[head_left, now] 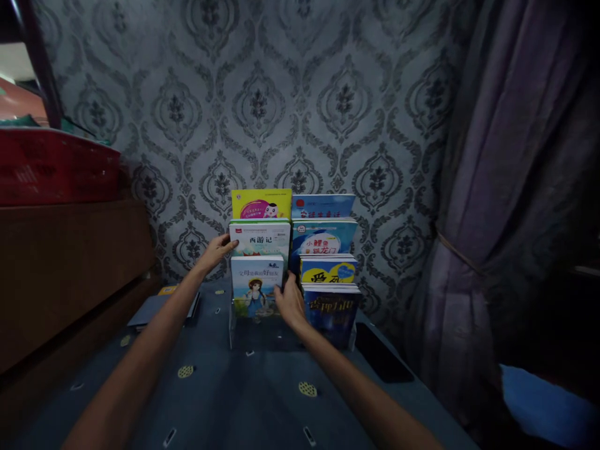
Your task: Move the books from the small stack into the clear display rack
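Note:
Two columns of upright books stand in tiers in a clear stand (231,334) on the cloth-covered table. My left hand (218,252) is closed at the left edge of a white book (260,239) in the left column, its fingertips partly hidden. In front of that stands a picture book with a girl in a hat on its cover (255,294). My right hand (290,303) pinches its right edge, thumb on the cover, other fingers reaching into the gap between columns. A yellow book (261,203) rises behind the white one.
The right column holds blue books (324,237), a yellow-and-blue book (328,272) and a dark blue book (332,312). A black flat object (382,353) lies right of the stand. Grey-covered books (154,310) lie left. A red basket (59,165) tops a brown cabinet (70,269); a curtain (473,219) hangs right.

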The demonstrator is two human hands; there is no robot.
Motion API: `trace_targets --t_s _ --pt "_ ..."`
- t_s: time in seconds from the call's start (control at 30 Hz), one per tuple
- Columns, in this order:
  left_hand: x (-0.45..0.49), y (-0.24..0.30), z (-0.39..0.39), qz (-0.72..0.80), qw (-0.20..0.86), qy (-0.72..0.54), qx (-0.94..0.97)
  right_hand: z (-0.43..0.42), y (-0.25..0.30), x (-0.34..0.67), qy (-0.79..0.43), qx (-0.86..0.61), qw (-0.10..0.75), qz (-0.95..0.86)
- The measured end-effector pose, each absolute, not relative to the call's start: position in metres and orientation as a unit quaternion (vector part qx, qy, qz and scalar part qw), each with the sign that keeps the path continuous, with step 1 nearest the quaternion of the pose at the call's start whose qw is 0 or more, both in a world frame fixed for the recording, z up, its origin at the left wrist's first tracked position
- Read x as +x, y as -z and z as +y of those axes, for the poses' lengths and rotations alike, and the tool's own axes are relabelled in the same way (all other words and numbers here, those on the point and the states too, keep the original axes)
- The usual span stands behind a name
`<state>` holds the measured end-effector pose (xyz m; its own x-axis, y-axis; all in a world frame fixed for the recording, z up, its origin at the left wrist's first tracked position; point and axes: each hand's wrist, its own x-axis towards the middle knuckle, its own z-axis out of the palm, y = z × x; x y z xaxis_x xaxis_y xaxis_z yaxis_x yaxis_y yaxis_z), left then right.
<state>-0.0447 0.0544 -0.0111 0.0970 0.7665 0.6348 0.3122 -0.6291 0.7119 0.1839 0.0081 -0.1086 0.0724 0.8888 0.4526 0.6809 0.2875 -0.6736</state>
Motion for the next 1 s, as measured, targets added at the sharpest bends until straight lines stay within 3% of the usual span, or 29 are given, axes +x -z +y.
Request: trace_targets --t_s 0.27,0.47,0.63,1.0 --pt "-0.038 0.067 0.013 0.487 0.062 -0.611 0.620 0.011 0.110 0.184 -0.109 -0.594 0.431 -0.671" --pt "-0.011 0.115 -0.015 0.520 0.023 -0.582 0.624 0.012 0.117 0.182 -0.105 -0.575 0.459 -0.669" --pt "-0.009 0.114 -0.004 0.561 0.005 -0.555 0.614 0.015 0.126 0.181 -0.093 -0.570 0.484 -0.658" --pt "-0.003 0.108 -0.001 0.609 -0.046 -0.515 0.601 0.021 0.129 0.183 -0.060 -0.562 0.453 -0.690"
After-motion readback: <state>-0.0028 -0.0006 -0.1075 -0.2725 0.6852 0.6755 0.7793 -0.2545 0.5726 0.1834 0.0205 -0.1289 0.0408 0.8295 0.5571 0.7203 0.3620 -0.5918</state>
